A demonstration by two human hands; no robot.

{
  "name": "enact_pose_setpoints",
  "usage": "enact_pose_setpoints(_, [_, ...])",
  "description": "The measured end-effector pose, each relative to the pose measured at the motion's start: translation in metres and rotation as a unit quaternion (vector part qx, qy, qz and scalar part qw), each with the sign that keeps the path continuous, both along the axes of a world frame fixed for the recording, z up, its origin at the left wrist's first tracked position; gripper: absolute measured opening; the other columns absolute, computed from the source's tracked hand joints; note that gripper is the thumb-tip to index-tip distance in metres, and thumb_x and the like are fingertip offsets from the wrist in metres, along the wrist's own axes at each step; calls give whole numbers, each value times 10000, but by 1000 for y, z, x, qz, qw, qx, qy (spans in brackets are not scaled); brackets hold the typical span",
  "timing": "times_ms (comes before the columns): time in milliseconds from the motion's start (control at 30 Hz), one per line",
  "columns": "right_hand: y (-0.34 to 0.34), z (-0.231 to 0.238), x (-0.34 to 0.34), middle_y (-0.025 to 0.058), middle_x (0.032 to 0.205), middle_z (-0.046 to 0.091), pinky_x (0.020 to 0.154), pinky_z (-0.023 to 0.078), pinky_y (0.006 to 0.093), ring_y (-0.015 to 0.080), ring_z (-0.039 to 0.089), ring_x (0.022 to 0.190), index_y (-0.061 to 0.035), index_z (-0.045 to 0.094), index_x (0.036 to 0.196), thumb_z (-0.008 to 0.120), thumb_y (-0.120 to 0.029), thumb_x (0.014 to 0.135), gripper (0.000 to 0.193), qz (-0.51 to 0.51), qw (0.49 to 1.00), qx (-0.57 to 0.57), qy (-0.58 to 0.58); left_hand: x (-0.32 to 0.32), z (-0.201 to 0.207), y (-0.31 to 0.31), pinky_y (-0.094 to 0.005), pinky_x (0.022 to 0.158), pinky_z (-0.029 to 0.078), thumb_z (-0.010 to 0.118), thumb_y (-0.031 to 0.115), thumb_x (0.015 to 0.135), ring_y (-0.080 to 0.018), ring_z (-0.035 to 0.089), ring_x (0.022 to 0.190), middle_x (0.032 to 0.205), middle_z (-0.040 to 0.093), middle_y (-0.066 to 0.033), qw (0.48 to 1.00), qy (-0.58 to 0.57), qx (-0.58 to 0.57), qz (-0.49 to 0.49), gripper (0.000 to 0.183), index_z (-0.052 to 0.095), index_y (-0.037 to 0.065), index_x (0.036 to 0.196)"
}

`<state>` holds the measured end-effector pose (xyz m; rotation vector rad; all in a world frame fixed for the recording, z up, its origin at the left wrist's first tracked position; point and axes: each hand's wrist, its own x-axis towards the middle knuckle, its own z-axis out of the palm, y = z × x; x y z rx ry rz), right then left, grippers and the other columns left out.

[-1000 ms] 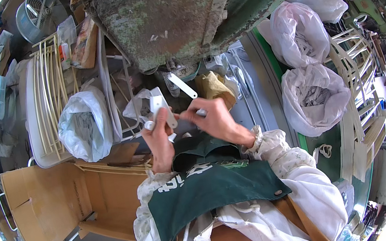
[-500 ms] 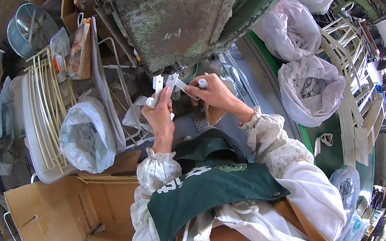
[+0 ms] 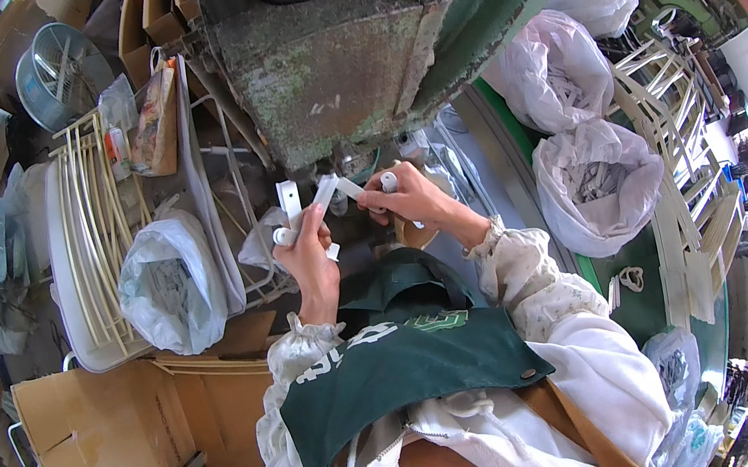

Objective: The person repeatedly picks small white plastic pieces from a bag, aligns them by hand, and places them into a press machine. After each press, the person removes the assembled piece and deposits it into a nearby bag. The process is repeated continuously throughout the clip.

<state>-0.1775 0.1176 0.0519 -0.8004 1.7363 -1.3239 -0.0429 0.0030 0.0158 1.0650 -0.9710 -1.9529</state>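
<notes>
Just below the front of a worn green machine [image 3: 342, 92], both my hands are closed on small white pieces. My left hand [image 3: 305, 262] grips white strips [image 3: 289, 200]; one stands upright with a dark hole near its top, and another slants to the right. A rounded white end [image 3: 284, 236] pokes out beside my left thumb. My right hand [image 3: 410, 200] pinches a white strip [image 3: 350, 188] whose tip meets the slanting one. Another rounded white end [image 3: 389, 181] shows above my right fingers. How the pieces join is too small to tell.
A plastic-lined bag of small pieces [image 3: 170, 290] stands at left beside a tray of long pale rods [image 3: 86, 240]. Two more filled white bags [image 3: 597, 188] sit at right on a green-edged bench. An open cardboard box [image 3: 104, 442] lies at lower left.
The view has shifted, so more of the machine's top shows. My hands sit slightly lower against the machine, and the left upright strip now stands apart from the slanting one.
</notes>
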Motion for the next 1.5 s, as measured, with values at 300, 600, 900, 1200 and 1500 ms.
enact_pose_setpoints(300, [0, 11, 7, -5, 586, 590, 478, 355, 217, 40, 477, 526, 1, 655, 758, 639, -195, 871, 227, -12, 999, -32, -34, 8, 8, -7, -198, 430, 279, 731, 86, 788, -41, 439, 460, 603, 576, -6, 999, 8, -5, -43, 103, 660, 11, 778])
enact_pose_setpoints(600, [74, 6, -45, -1, 651, 586, 427, 297, 212, 54, 425, 484, -17, 660, 864, 663, -200, 846, 184, -385, 915, -91, -81, 86, -22, -31, -196, 429, 224, 576, 326, 935, -18, 330, 472, 572, 458, 33, 990, 30, 24, -139, 382, 646, -36, 1034])
enact_pose_setpoints(900, [137, -14, -161, 108, 903, 617, 500, 433, 256, 131, 540, 637, 56, 507, 1111, 566, -71, 854, 292, -335, 939, -61, 43, 83, -16, -2, -210, 433, 238, 563, 344, 938, -44, 308, 455, 548, 372, 41, 966, -2, 141, -215, 400, 618, -33, 1061])
enact_pose_setpoints(1200, [-4, 20, 10, 72, 829, 636, 474, 383, 187, 57, 518, 610, 29, 522, 1169, 536, -130, 943, 277, -22, 989, -91, -113, 59, 0, -11, -211, 450, 217, 512, 376, 946, -51, 289, 463, 586, 388, 26, 961, 69, 137, -231, 457, 567, -45, 1113])
enact_pose_setpoints(1500, [-7, 21, 21, 59, 752, 586, 441, 320, 182, 59, 458, 539, 38, 518, 1131, 547, -153, 939, 273, -81, 964, -109, -227, 55, -2, -15, -228, 478, 321, 499, 290, 931, -96, 410, 504, 655, 517, -59, 964, 90, 142, -206, 419, 547, -48, 1173])
